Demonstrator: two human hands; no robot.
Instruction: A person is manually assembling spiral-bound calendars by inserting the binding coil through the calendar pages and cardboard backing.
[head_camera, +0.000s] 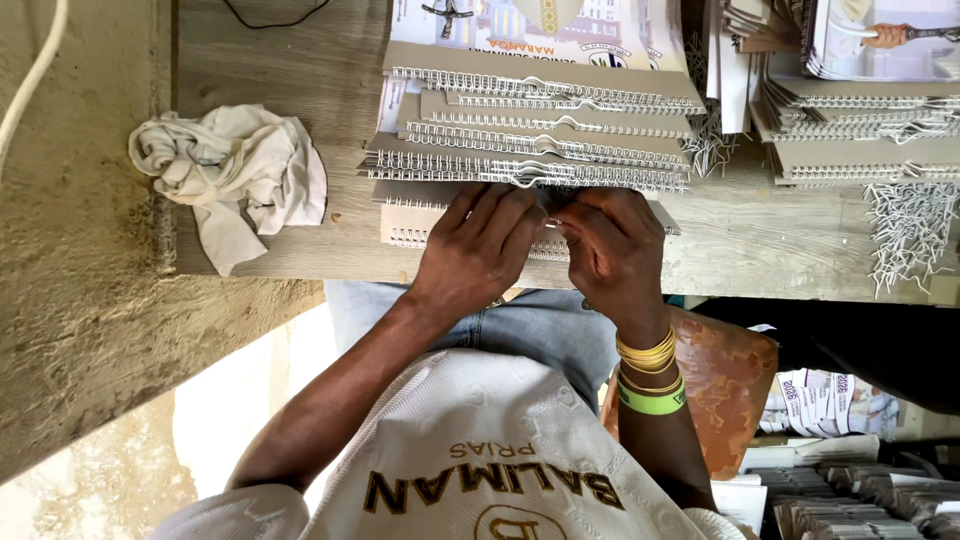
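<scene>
My left hand (478, 250) and my right hand (612, 252) meet over a grey card-backed pad with a white wire spine (405, 225), near the front edge of a wooden table (280, 80). Fingertips of both hands pinch the wire binding where they touch; most of that pad is hidden under my hands. Just beyond it lies an overlapping stack of similar wire-bound pads (540, 120), with a printed colour sheet (520, 25) at the far side. My right wrist wears yellow and green bands (650, 375).
A crumpled pale cloth (230, 170) lies at the table's left edge. More stacks of bound pads (860, 130) and loose white wire combs (910, 230) are on the right. A worn orange seat (725, 385) and printed booklets (825, 400) are below right.
</scene>
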